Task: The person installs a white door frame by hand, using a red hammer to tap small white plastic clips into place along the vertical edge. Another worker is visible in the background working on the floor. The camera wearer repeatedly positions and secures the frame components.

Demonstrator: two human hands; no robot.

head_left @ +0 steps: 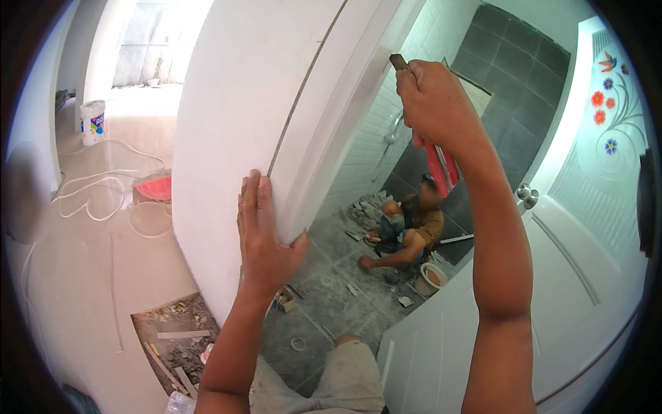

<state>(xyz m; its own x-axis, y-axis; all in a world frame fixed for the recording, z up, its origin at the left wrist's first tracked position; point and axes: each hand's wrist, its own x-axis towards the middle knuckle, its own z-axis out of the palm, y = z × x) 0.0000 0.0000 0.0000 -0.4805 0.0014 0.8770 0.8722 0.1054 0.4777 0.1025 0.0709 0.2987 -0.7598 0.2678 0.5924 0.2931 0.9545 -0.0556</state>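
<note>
My left hand (256, 228) lies flat against the white wall (238, 90), fingers stretched up and thumb out toward the white door frame (331, 148). Just above its fingertips runs a narrow dark groove (296, 103) in the wall. Raised at the right, my right hand (434, 100) is closed round a red-handled tool (441, 169). A dark, flat end of it pokes out past the fingers near the frame; the grip hides the middle, so its exact kind cannot be made out.
A white door (565, 276) with a round knob (527, 196) stands open at right. Beyond the doorway a person (414, 228) squats among tile rubble beside a bucket (431, 279). At left lie a white cable (103, 179), a red dustpan (153, 188) and a debris-filled floor pit (176, 321).
</note>
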